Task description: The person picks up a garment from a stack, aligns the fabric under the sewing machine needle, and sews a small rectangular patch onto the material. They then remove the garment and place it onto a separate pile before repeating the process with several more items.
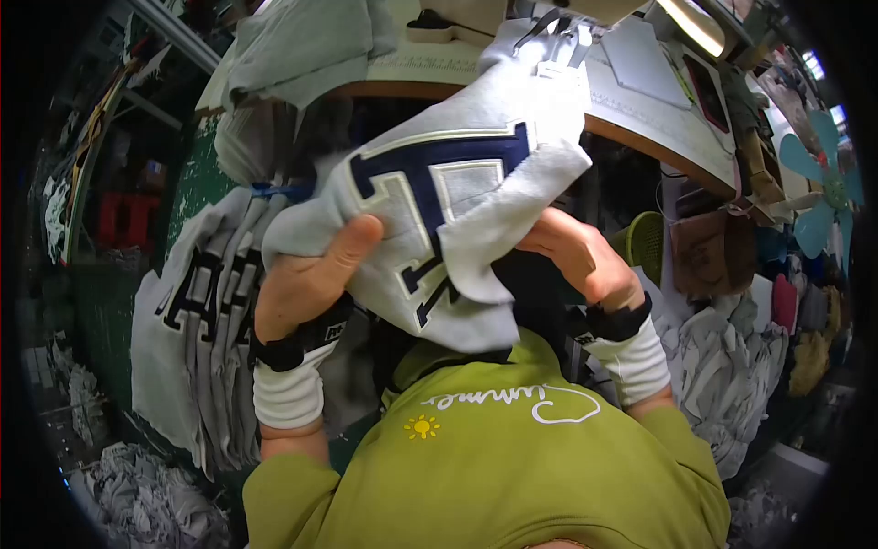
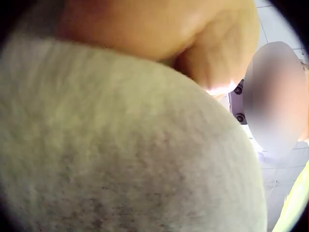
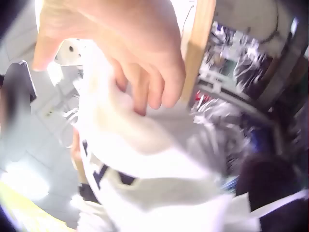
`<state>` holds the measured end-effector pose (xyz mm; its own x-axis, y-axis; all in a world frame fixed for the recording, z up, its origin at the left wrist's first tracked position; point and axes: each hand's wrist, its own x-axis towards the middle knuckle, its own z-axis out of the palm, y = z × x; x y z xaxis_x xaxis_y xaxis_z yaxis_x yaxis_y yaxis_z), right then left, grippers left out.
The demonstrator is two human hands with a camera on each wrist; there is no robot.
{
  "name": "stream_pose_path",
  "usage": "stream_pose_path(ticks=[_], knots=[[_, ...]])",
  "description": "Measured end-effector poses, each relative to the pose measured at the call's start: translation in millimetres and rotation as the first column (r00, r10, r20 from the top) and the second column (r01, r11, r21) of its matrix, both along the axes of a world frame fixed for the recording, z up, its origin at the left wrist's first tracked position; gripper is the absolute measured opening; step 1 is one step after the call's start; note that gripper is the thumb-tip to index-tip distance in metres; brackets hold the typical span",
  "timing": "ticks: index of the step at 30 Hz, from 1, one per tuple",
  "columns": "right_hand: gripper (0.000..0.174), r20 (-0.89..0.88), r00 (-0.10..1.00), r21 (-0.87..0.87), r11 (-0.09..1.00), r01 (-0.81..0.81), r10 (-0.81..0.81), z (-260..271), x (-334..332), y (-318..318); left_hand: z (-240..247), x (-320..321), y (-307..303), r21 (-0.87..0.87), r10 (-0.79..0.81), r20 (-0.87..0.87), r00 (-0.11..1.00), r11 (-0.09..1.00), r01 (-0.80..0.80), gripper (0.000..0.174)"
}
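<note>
A light grey fabric piece [image 1: 402, 210] with a navy, white-edged letter patch hangs between the two hands, its upper end by the lit sewing machine head [image 1: 558, 59]. My left hand [image 1: 306, 284] grips its left side, thumb on top and fingers hidden beneath; in the left wrist view grey cloth [image 2: 135, 145] covers much of the hand [image 2: 193, 38]. At the fabric's right edge is my right hand [image 1: 585, 261], fingertips partly behind the cloth. The right wrist view has this hand [image 3: 130, 43] with bent fingers touching the pale cloth [image 3: 145, 145] and the thumb spread apart.
Grey pieces with dark letters [image 1: 206, 320] hang at the left, tied with a blue strip. More grey cloth [image 1: 302, 46] lies on the table [image 1: 640, 137]. Cloth heaps [image 1: 722, 366], a brown box [image 1: 713, 252] and a teal fan [image 1: 832, 188] stand at the right.
</note>
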<state>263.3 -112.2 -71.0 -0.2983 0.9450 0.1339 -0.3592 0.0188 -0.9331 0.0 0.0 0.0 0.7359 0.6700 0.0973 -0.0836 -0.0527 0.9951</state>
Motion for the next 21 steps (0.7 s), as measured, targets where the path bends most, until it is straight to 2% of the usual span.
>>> stream_pose_path(ticks=[1, 2, 3, 5, 6, 7, 8, 9, 11, 12, 13, 15, 16, 17, 18, 19, 20, 21], knots=[[0.105, -0.092, 0.996, -0.039, 0.999, -0.015, 0.011, 11.4, -7.5, 7.0, 3.4, -1.8, -6.8, 0.013, -0.05, -0.098, 0.994, 0.999, 0.051, 0.037], [0.091, -0.138, 0.99, -0.07, 0.998, 0.004, -0.013, 24.7, -16.1, 12.2, 1.9, -4.5, -13.2, 0.068, -0.082, -0.194, 0.978, 0.993, 0.097, 0.037], [0.073, -0.199, 0.965, -0.208, 0.97, 0.127, -0.169, 18.8, -51.1, 3.8, 4.2, -26.4, -24.4, -0.035, -0.203, -0.242, 0.949, 0.979, 0.201, 0.039], [0.061, 0.09, 0.983, -0.234, 0.955, 0.18, -0.163, 40.4, -70.8, 11.7, -8.4, -45.0, -44.3, -0.186, -0.101, -0.104, 0.989, 0.979, 0.081, 0.04], [0.055, 0.138, 0.975, -0.196, 0.961, 0.197, -0.172, 48.8, -73.3, 4.1, -12.0, -53.4, -42.2, -0.189, -0.073, -0.102, 0.992, 0.98, 0.053, 0.04], [0.05, 0.025, 0.987, -0.107, 0.981, 0.162, -0.16, 57.8, -79.0, 1.4, -15.7, -63.0, -37.5, 0.057, -0.076, -0.32, 0.944, 0.993, 0.099, 0.041], [0.047, 0.045, 0.981, -0.092, 0.977, 0.192, -0.189, 58.5, -77.8, -3.4, -19.3, -71.5, -37.8, 0.27, -0.029, -0.527, 0.849, 0.942, 0.2, 0.043], [0.044, 0.068, 0.972, -0.075, 0.97, 0.23, -0.225, 57.8, -75.8, -8.3, -25.5, -76.3, -43.0, 0.258, -0.019, -0.527, 0.849, 0.949, 0.182, 0.043], [0.037, 0.173, 0.881, -0.129, 0.877, 0.463, -0.44, 57.5, -80.0, -11.2, -48.9, -79.7, -56.4, 0.23, 0.027, -0.828, 0.559, 0.927, 0.295, 0.049], [0.035, 0.178, 0.859, -0.11, 0.858, 0.502, -0.48, 56.7, -80.5, -11.9, -64.4, -81.3, -63.2, 0.344, 0.163, -0.748, 0.644, 0.924, 0.165, 0.045], [0.034, 0.182, 0.835, -0.092, 0.836, 0.541, -0.52, 55.9, -81.2, -13.2, -71.8, -87.4, -67.2, 0.336, 0.162, -0.746, 0.646, 0.929, 0.156, 0.045], [0.033, 0.153, 0.839, -0.109, 0.835, 0.54, -0.523, 67.9, -88.3, -14.8, -73.8, -94.0, -72.6, 0.475, 0.405, -0.853, 0.329, 0.864, 0.169, 0.033], [0.027, 0.182, 0.821, -0.076, 0.825, 0.56, -0.54, 69.4, -90.8, -17.4, -85.9, -101.0, -81.3, 0.649, 0.561, -0.677, 0.475, 0.76, 0.027, 0.025], [0.027, 0.189, 0.825, -0.08, 0.829, 0.553, -0.532, 71.6, -93.5, -15.8, -88.7, -98.3, -84.2, 0.644, 0.56, -0.68, 0.473, 0.765, 0.019, 0.025], [0.026, 0.228, 0.816, -0.006, 0.837, 0.547, -0.532, 73.8, -91.8, -12.8, -89.7, -92.9, -86.3, 0.849, 0.741, -0.455, 0.494, 0.528, -0.009, 0.023], [0.026, 0.264, 0.804, 0.072, 0.842, 0.534, -0.532, 77.2, -92.3, -14.2, -90.6, -88.7, -88.6, 0.971, 0.844, -0.184, 0.503, 0.235, -0.04, 0.022], [0.026, 0.295, 0.791, 0.154, 0.843, 0.515, -0.536, 79.6, -96.4, -3.6, -93.1, -87.0, -90.0, 0.96, 0.814, -0.191, 0.548, 0.272, -0.069, 0.021], [0.025, 0.319, 0.777, 0.241, 0.84, 0.487, -0.542, 83.7, -99.5, -0.3, -94.2, -82.8, -89.3, 0.963, 0.826, -0.181, 0.534, 0.258, -0.074, 0.021]])
